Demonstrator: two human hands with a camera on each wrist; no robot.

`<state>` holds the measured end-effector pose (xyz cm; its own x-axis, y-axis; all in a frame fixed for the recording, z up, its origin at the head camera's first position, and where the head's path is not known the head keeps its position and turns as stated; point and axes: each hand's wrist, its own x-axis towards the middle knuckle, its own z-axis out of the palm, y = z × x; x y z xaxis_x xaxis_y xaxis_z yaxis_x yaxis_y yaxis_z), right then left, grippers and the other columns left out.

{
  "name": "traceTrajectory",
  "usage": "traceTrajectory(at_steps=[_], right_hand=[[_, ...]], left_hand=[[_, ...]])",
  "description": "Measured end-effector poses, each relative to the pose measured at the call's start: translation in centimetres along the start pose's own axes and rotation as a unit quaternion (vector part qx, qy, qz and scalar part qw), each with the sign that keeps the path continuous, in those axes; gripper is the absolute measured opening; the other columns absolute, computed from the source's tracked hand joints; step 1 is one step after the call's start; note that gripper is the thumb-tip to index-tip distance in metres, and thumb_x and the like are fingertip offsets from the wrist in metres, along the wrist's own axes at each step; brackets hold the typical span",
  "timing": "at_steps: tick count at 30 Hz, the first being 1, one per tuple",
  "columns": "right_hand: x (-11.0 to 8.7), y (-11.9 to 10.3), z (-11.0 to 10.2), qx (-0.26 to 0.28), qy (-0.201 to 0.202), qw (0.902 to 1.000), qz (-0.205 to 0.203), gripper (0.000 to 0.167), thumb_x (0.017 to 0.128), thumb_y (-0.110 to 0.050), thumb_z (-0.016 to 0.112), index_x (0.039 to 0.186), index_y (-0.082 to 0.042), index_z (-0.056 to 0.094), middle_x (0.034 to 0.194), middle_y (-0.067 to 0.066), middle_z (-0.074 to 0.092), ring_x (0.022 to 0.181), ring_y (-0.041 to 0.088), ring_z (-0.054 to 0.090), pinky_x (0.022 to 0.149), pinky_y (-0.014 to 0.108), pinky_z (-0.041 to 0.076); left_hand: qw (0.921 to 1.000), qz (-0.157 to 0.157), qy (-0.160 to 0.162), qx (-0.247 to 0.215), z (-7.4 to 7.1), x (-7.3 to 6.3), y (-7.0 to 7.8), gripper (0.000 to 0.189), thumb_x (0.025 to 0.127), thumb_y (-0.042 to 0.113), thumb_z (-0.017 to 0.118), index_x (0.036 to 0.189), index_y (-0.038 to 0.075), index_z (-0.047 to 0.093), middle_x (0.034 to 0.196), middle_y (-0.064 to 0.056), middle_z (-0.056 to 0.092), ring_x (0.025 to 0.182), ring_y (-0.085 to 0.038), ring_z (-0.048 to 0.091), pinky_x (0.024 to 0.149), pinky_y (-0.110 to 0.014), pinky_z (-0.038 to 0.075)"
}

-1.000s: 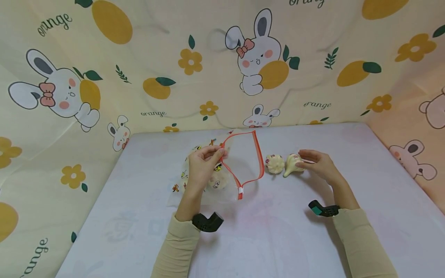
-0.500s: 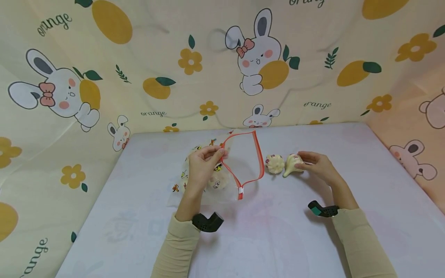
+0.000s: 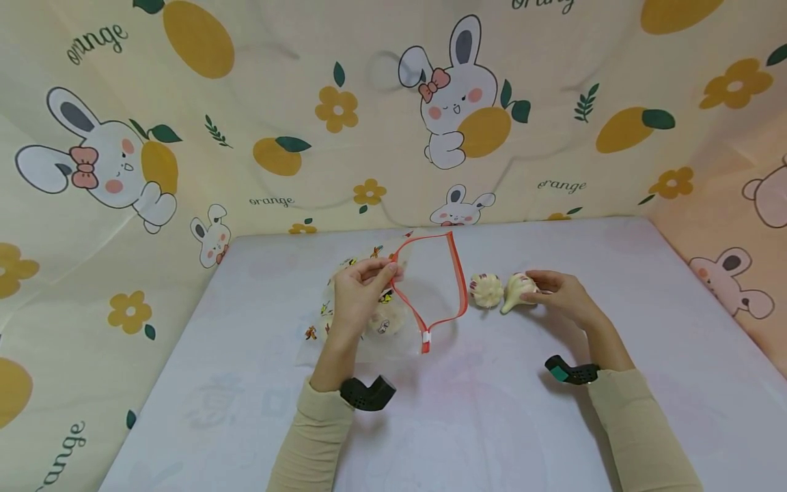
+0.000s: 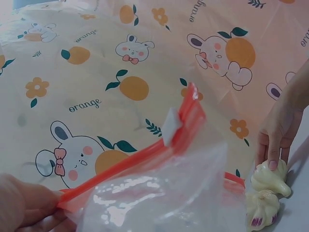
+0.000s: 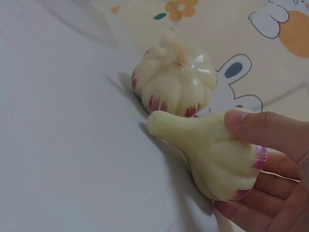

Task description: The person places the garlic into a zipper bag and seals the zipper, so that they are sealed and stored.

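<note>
In the head view my left hand (image 3: 359, 290) pinches the red-edged rim of a clear zip bag (image 3: 424, 328), whose mouth gapes to the right. A white slider (image 4: 172, 126) sits on the red strip in the left wrist view. Pale round contents show through the printed plastic, partly hidden by the hand. On the right, my right hand (image 3: 565, 297) holds a garlic bulb (image 5: 217, 152) by its fat end, thumb on top and fingers beneath, its neck pointing away from the palm. Just beyond it lies a second garlic bulb (image 5: 176, 79) with purple streaks and a dry root tuft.
Both bulbs are on a white-covered table (image 3: 479, 424), right of the bag's mouth. A patterned cloth wall (image 3: 381, 102) with rabbits and oranges rises behind the table and along both sides. Each wrist wears a black camera mount (image 3: 367, 393).
My right hand has come down slightly and its fingers have closed in around the near garlic bulb. The left hand and the bag stay as they were.
</note>
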<state>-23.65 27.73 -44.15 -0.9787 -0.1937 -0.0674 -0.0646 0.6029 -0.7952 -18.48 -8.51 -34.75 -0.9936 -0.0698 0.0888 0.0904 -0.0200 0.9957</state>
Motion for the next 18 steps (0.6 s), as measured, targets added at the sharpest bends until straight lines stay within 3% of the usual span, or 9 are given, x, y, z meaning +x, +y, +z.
traceTrajectory(at_steps=[18], right_hand=[[-0.01, -0.17, 0.01, -0.005, 0.016, 0.9999, 0.002, 0.06, 0.09, -0.026, 0.068, 0.137, 0.005, 0.047, 0.14, 0.029, 0.05, 0.126, 0.045, 0.051, 0.078, -0.003, 0.037]], left_hand=[[1.0, -0.002, -0.003, -0.005, -0.1, 0.08, -0.16, 0.016, 0.089, 0.005, 0.067, 0.101, -0.006, 0.068, 0.09, -0.012, 0.076, 0.074, -0.001, 0.07, 0.077, -0.018, 0.06]])
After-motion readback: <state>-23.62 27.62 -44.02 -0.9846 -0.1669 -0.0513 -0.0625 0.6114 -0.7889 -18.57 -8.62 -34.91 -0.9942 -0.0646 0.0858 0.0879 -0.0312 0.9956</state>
